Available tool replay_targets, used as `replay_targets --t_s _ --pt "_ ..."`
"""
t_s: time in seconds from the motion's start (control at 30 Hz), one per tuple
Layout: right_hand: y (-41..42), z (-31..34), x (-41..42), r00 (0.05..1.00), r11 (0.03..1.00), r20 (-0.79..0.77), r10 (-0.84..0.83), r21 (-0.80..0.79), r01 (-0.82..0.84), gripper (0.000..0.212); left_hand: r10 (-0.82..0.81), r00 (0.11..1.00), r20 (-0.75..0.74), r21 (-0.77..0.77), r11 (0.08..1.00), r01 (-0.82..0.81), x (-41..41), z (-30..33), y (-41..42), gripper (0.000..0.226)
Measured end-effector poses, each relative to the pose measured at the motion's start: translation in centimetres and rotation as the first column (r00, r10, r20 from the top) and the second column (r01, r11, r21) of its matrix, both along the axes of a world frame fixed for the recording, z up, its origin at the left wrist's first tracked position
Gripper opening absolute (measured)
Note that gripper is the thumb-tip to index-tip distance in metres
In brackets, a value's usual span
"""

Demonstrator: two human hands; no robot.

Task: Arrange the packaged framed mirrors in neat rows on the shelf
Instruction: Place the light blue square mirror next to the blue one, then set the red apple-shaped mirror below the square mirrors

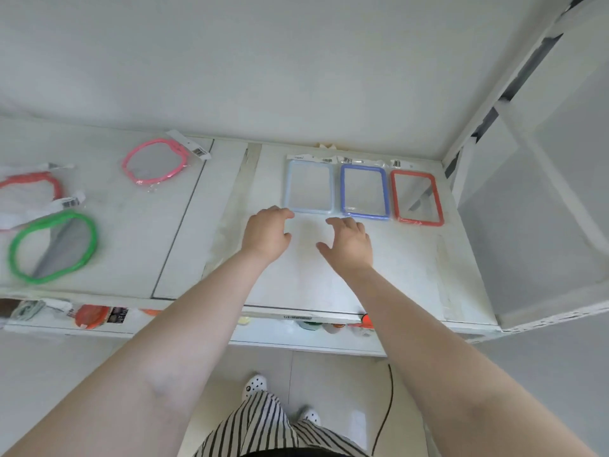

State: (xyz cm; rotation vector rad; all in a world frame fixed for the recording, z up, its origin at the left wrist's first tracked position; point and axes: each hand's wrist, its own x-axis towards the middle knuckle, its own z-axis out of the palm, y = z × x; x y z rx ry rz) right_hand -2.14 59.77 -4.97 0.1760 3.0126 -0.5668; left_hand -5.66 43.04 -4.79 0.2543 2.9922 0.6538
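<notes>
Three packaged rectangular mirrors lie side by side at the back right of the white shelf [329, 278]: a light blue frame [291, 189], a dark blue frame [343, 189] and a red frame [395, 196]. My left hand [265, 234] hovers just in front of the light blue mirror's near left corner, fingers loosely curled, holding nothing. My right hand [349, 242] hovers in front of the gap between the two blue mirrors, fingers spread and empty. On the left part of the shelf lie oval packaged mirrors: a pink one [127, 163], a red one [54, 183] and a green one [14, 255].
A white wall rises behind the shelf and a white side panel [527, 209] closes its right end. A lower shelf [296, 338] below holds small colourful items. My striped trousers and white shoes stand on the tiled floor, beside a black cable [387, 410].
</notes>
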Motion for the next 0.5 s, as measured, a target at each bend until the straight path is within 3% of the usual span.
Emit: replay_targets --t_s 0.27,0.5 --pt "-5.3 2.2 3.7 0.988 0.988 -0.014 0.151 0.020 -0.151 0.049 -0.001 0.999 0.041 -0.087 0.996 0.005 5.2 1.9 -5.8 0.049" --pt "-13.6 2.1 6.9 0.983 0.982 -0.022 0.181 0.057 -0.179 0.048 -0.002 1.000 0.027 -0.102 0.995 0.005 9.1 2.3 -14.2 0.050"
